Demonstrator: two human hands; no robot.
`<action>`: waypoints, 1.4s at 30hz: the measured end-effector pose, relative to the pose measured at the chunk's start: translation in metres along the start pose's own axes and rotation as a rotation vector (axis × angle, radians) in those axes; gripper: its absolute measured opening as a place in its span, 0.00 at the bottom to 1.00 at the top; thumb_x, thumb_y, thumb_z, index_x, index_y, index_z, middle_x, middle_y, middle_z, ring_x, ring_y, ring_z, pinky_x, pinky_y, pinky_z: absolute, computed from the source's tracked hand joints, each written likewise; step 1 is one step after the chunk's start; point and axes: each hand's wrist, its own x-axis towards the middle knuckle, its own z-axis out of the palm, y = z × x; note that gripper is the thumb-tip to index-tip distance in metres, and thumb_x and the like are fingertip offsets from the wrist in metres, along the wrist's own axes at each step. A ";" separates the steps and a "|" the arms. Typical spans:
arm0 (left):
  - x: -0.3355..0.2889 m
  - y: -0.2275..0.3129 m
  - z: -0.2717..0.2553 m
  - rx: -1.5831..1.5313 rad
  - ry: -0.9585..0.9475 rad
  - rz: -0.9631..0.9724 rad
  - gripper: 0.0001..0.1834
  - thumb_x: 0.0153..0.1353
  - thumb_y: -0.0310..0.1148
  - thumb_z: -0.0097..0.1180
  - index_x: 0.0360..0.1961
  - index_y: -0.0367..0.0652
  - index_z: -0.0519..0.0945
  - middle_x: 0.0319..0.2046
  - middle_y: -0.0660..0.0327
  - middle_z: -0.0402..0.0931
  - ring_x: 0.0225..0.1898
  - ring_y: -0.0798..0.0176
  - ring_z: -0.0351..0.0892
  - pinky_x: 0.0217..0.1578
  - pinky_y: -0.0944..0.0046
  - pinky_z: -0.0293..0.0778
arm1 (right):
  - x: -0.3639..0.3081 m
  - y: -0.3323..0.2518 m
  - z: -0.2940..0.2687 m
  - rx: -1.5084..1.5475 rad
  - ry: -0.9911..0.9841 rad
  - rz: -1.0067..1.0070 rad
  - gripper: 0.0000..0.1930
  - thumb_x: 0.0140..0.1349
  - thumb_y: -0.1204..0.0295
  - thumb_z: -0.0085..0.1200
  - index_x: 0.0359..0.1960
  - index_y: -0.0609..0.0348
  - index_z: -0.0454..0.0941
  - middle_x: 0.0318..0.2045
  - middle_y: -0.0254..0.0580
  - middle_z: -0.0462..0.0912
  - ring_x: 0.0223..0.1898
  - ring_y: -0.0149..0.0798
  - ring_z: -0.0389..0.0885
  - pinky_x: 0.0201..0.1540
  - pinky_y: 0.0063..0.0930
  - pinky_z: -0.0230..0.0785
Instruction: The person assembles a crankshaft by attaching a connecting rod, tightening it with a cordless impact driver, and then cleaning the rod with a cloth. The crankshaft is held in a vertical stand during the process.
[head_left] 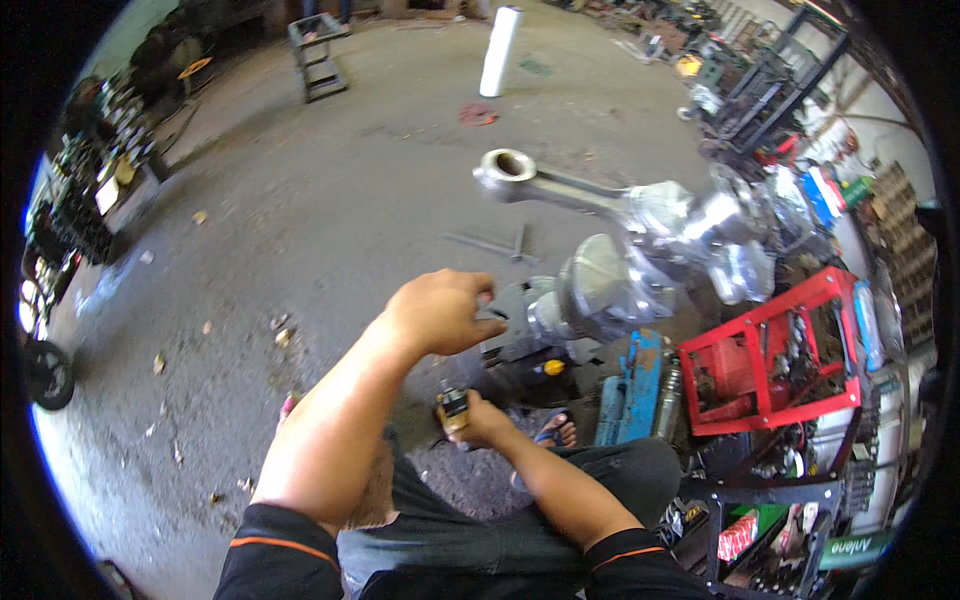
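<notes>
A shiny metal crankshaft [605,275] lies ahead and to the right, with a connecting rod [570,192] sticking out from it to the left. My left hand [440,310] hovers beside the crankshaft's near left end, thumb and forefinger apart; its other fingers are partly hidden. Whether it touches the metal I cannot tell. Lower down, near my foot, my right hand [484,420] is closed around a yellow and black tool [454,409], whose exact kind is unclear. A dark support with a yellow knob [553,368] sits under the crankshaft end.
Right of my knee stand a blue metal piece [640,385] and a red metal frame [765,360]. A black rack [770,495] with loose items is at lower right. A T-shaped metal bar [495,245] lies on the floor. Farther off stand a white roll [500,52] and a small step frame [319,60].
</notes>
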 end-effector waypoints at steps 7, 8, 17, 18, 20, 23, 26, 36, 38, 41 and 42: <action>0.012 -0.005 -0.021 -0.467 0.025 0.070 0.37 0.57 0.50 0.69 0.59 0.34 0.73 0.52 0.47 0.80 0.45 0.53 0.84 0.48 0.55 0.78 | -0.181 -0.026 -0.237 0.514 -0.105 -0.660 0.23 0.60 0.61 0.68 0.51 0.63 0.80 0.34 0.44 0.88 0.36 0.30 0.86 0.40 0.27 0.77; 0.014 -0.005 -0.024 -0.586 0.003 0.074 0.38 0.58 0.50 0.69 0.59 0.33 0.72 0.52 0.48 0.79 0.44 0.54 0.84 0.48 0.56 0.79 | -0.216 -0.008 -0.269 0.570 0.142 -0.651 0.17 0.59 0.69 0.67 0.48 0.60 0.81 0.33 0.41 0.87 0.36 0.28 0.85 0.38 0.24 0.77; 0.020 0.004 -0.040 -1.092 0.250 -0.012 0.33 0.69 0.54 0.53 0.59 0.34 0.73 0.46 0.51 0.82 0.33 0.61 0.84 0.40 0.62 0.82 | -0.171 0.081 -0.312 1.067 0.944 -0.645 0.29 0.64 0.79 0.56 0.67 0.59 0.63 0.63 0.47 0.72 0.55 0.46 0.79 0.56 0.40 0.74; 0.021 0.005 -0.039 -1.079 0.276 -0.019 0.31 0.70 0.54 0.52 0.58 0.35 0.73 0.46 0.52 0.82 0.32 0.61 0.84 0.40 0.62 0.82 | -0.163 0.083 -0.313 1.076 0.925 -0.725 0.26 0.66 0.78 0.55 0.65 0.60 0.65 0.60 0.46 0.75 0.57 0.48 0.79 0.55 0.40 0.76; 0.023 0.008 -0.037 -1.114 0.314 0.011 0.28 0.71 0.52 0.52 0.57 0.36 0.74 0.46 0.53 0.82 0.32 0.62 0.83 0.39 0.62 0.82 | -0.156 0.086 -0.318 1.024 0.982 -0.690 0.23 0.66 0.78 0.55 0.63 0.61 0.67 0.58 0.45 0.77 0.55 0.47 0.80 0.53 0.40 0.77; 0.029 0.012 -0.033 -1.160 0.367 0.024 0.25 0.72 0.49 0.51 0.55 0.37 0.75 0.44 0.55 0.83 0.31 0.63 0.83 0.38 0.62 0.81 | -0.155 0.082 -0.317 1.102 0.975 -0.686 0.18 0.65 0.79 0.56 0.57 0.62 0.73 0.50 0.43 0.82 0.49 0.43 0.84 0.49 0.37 0.78; 0.035 0.014 -0.030 -1.194 0.408 0.001 0.23 0.73 0.48 0.50 0.54 0.38 0.75 0.43 0.56 0.84 0.30 0.65 0.82 0.38 0.62 0.81 | -0.147 0.075 -0.312 1.081 0.916 -0.657 0.17 0.64 0.79 0.59 0.55 0.59 0.75 0.45 0.40 0.83 0.43 0.37 0.84 0.42 0.32 0.77; 0.077 0.013 -0.027 -1.250 0.764 -0.138 0.15 0.68 0.34 0.59 0.51 0.39 0.75 0.40 0.60 0.83 0.35 0.67 0.82 0.38 0.61 0.81 | -0.182 0.109 -0.297 1.555 1.050 -0.599 0.16 0.70 0.66 0.55 0.56 0.55 0.75 0.40 0.33 0.81 0.37 0.30 0.81 0.43 0.31 0.78; 0.094 0.018 -0.021 -1.201 0.839 0.018 0.15 0.67 0.32 0.60 0.51 0.38 0.75 0.43 0.58 0.81 0.36 0.65 0.82 0.41 0.61 0.82 | -0.186 0.113 -0.291 1.751 1.002 -0.603 0.17 0.71 0.61 0.53 0.57 0.54 0.75 0.38 0.33 0.82 0.37 0.32 0.82 0.44 0.34 0.78; 0.110 0.034 -0.004 -0.902 0.744 0.275 0.28 0.67 0.28 0.57 0.68 0.41 0.67 0.65 0.51 0.69 0.61 0.53 0.74 0.56 0.60 0.75 | -0.178 0.113 -0.286 1.916 0.961 -0.553 0.17 0.72 0.57 0.50 0.55 0.52 0.76 0.34 0.32 0.83 0.39 0.35 0.84 0.48 0.38 0.79; 0.110 0.039 0.001 -0.547 0.585 0.326 0.33 0.63 0.28 0.58 0.69 0.35 0.64 0.73 0.46 0.54 0.74 0.51 0.53 0.71 0.54 0.54 | -0.174 0.112 -0.285 1.962 0.948 -0.479 0.16 0.72 0.58 0.50 0.54 0.51 0.76 0.34 0.31 0.82 0.39 0.36 0.84 0.49 0.40 0.79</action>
